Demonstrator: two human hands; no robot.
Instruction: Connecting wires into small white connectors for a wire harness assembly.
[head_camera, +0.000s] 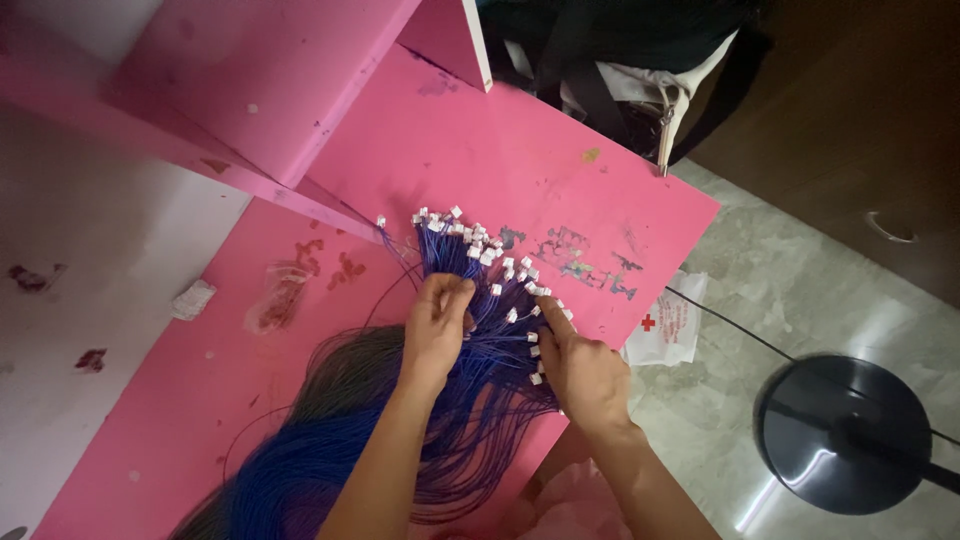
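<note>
- Lying fanned across the middle of the pink table (620, 190), a big bundle of thin blue wires (470, 400) is seen, each wire ending in a small white connector (487, 257).
- The connector ends are spread in an arc from centre frame toward the right edge of the table, while the long tails are gathered into a thick skein (300, 470) running to the lower left of the frame.
- A few strands are pinched between the curled fingers of the left hand (437, 325), just below the connectors.
- The right hand (580, 370) is laid over the right side of the fan, its forefinger stretched out onto the connectors; whether anything is gripped under the palm cannot be told.
- The wires are judged light, limp and springy, apt to tangle and slide over one another; no stiffness is to be expected along their length.
- The connectors are judged small and hard, and the joints behind them the weak point, so pulling there is best avoided.
- A hold is best taken on the wire a little behind the connector for single strands, or around the gathered skein for the whole bundle.
- A white packet (668, 330) with a red cross and a dark round lamp base (845, 435) are seen on the floor at the right.
</note>
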